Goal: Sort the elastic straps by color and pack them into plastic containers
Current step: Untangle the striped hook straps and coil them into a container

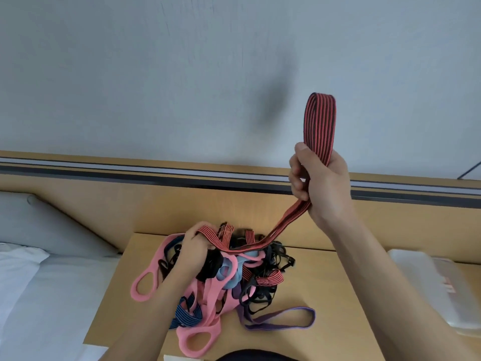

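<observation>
Two bare hands work one red-and-black striped strap (318, 126) above a tangled pile of straps (234, 277) on a wooden table (325, 295). At the left of the pile, the left hand (192, 254) has its fingers curled round one end of the striped strap, low and touching the heap. From there the strap runs up and to the right to the raised right hand (320, 183), whose fingers and thumb grip it in a fist. A folded loop of the strap stands upright above that fist.

The pile holds flat pink straps (145, 285) with oval end loops, a blue striped strap (186, 312) near the front left, light-blue pieces (231, 272) in the middle and thin black straps (260, 295) to the right. A short red striped loop (269, 278) lies on the black ones, and a purple strap (281, 319) lies flat at the near right. A clear plastic container (442, 287) sits on the table's right edge, well apart from the pile.

Left of the table lie a white sheet (39, 295) and a grey pillow (39, 225). Behind the table, a wooden panel with a dark rail (156, 173) spans the scene below a plain pale wall (182, 74).

The container bears a small red mark (449, 284), too blurred to read.
</observation>
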{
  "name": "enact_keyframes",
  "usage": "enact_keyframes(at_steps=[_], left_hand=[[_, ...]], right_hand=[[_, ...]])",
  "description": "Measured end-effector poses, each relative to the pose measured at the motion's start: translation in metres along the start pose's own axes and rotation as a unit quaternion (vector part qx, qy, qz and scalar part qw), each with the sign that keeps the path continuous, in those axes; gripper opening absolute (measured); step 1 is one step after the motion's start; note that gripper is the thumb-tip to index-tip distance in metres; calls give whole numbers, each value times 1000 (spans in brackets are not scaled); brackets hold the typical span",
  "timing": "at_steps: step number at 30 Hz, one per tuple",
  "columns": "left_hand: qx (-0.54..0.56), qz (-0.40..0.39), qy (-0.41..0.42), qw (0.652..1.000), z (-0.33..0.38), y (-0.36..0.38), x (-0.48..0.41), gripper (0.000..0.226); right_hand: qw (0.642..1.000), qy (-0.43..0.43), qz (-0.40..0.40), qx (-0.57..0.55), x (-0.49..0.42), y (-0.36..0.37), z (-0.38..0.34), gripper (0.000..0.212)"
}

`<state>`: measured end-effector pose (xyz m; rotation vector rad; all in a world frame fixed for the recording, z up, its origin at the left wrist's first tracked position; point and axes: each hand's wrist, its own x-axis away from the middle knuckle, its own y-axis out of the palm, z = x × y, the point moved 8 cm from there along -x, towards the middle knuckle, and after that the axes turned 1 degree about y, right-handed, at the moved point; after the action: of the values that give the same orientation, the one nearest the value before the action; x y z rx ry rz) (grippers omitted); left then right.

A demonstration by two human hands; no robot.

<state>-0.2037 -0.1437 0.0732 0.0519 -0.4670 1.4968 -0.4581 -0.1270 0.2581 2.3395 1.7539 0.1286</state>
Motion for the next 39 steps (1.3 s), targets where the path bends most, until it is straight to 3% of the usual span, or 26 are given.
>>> enact_keyframes(at_steps=[2, 5, 7, 10, 13, 18, 21, 24, 28, 31, 33, 37, 39], left_hand=[[29, -50, -70, 996, 1, 29, 2, 30], [173, -113, -168, 964, 3, 71, 22, 30], [254, -130, -195, 938, 6, 90, 33, 24], [292, -199, -197, 915, 19, 121, 50, 20], [305, -216, -207, 904, 23, 143, 56, 20], [353, -242, -245, 870, 19, 177, 75, 34], [374, -259, -271, 849, 11, 191, 81, 30], [338, -279, -259, 860, 1, 199, 80, 36], [173, -301, -188, 919, -14, 198, 74, 30], [82, -330, -177, 924, -28, 200, 83, 45], [41, -314, -183, 931, -41, 198, 85, 37], [-2, -262, -193, 946, -62, 174, 77, 36], [-10, -240, -190, 952, -67, 158, 73, 30]], right_hand=[[998, 2, 5, 67, 1, -13, 6, 19], [985, 33, 0, 170, 11, -28, 31, 17], [971, 68, -8, 227, 22, -37, 56, 19], [952, 127, 2, 278, 44, -56, 95, 21], [943, 193, 23, 271, 65, -78, 129, 33], [938, 264, -45, 221, 99, -84, 169, 80], [939, 270, -42, 210, 108, -91, 186, 72], [948, 267, -18, 175, 111, -106, 196, 43], [932, 270, -15, 241, 116, -130, 210, 14], [905, 293, -45, 305, 125, -142, 233, 20], [897, 302, -51, 318, 132, -146, 248, 23], [872, 315, 17, 375, 136, -179, 270, 8], [847, 331, 65, 411, 136, -204, 276, 15]])
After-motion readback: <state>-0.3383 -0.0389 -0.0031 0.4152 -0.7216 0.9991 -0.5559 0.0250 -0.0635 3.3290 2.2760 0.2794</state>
